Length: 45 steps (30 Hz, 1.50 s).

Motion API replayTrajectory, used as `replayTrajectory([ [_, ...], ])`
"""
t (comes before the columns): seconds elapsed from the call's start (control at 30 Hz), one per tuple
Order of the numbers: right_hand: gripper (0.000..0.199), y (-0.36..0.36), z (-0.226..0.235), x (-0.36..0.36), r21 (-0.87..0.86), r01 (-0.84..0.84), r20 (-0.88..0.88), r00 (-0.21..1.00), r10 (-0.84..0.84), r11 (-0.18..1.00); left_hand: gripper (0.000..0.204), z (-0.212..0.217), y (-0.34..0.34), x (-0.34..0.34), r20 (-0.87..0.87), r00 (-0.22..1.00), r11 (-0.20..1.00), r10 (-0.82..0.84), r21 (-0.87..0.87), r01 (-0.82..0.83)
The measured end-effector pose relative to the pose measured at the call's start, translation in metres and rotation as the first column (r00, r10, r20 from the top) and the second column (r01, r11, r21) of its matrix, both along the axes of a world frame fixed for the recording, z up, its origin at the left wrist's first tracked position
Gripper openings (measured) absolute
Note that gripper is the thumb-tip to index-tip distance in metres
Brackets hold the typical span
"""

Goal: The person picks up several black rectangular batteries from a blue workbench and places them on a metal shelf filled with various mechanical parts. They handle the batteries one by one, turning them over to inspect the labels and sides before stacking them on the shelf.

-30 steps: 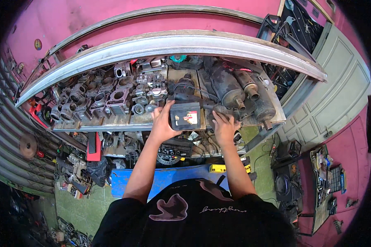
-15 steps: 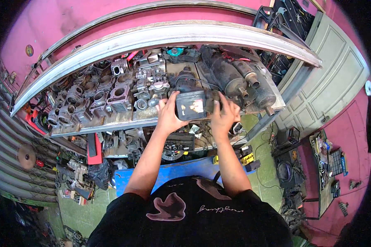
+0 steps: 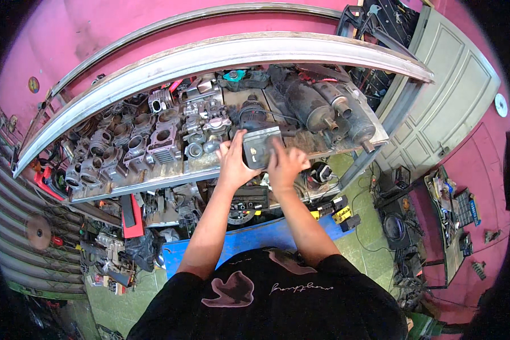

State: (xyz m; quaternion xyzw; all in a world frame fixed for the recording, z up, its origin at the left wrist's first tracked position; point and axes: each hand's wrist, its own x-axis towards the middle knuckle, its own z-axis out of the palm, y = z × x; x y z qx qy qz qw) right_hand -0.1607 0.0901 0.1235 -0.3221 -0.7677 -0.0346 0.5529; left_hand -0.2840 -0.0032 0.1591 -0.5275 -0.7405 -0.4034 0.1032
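While both arms are reaching up to the shelf (image 3: 153, 180), the left hand (image 3: 234, 161) and right hand (image 3: 285, 163) are clasping a grey metal block (image 3: 259, 147) between them.

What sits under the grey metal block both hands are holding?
The grey metal block, between the left hand and right hand, lies over the front edge of the shelf. The hands and block cover whatever is directly beneath it.

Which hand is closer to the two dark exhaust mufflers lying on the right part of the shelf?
Right. The right hand grips the right side of the grey metal block, just below-left of the mufflers. The left hand holds the block's left side, farther away.
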Motion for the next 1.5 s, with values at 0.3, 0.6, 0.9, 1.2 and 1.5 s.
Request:
replayTrajectory([
  [0.3, 0.039, -0.01, -0.026, 0.017, -0.033, -0.013, -0.026, 1.0, 0.012, 0.999, 0.115, 0.003, 0.0, 0.002, 0.007, 1.0, 1.0, 0.011, -0.02, -0.011],
  [0.6, 0.036, -0.008, -0.023, 0.025, -0.102, -0.14, -0.064, 0.989, 0.134, 0.985, 0.119, 0.0, 0.0, 0.002, 0.014, 1.0, 1.0, 0.014, 0.0, -0.014],
  [0.9, 0.037, 0.078, -0.027, 0.054, -0.32, 0.13, -0.004, 0.99, -0.139, 0.938, 0.118, 0.008, 0.0, 0.009, 0.027, 0.998, 0.998, 0.056, -0.024, -0.056],
  [1.2, 0.061, 0.072, 0.013, 0.065, -0.257, -0.093, 0.296, 0.94, 0.17, 0.962, 0.12, 0.006, -0.004, 0.009, 0.031, 0.997, 0.996, 0.073, -0.047, -0.071],
  [1.5, 0.121, 0.104, 0.066, 0.044, -0.413, -0.583, 0.445, 0.542, 0.713, 0.7, 0.116, -0.002, -0.007, 0.011, 0.023, 0.999, 0.999, 0.047, 0.008, -0.048],
])
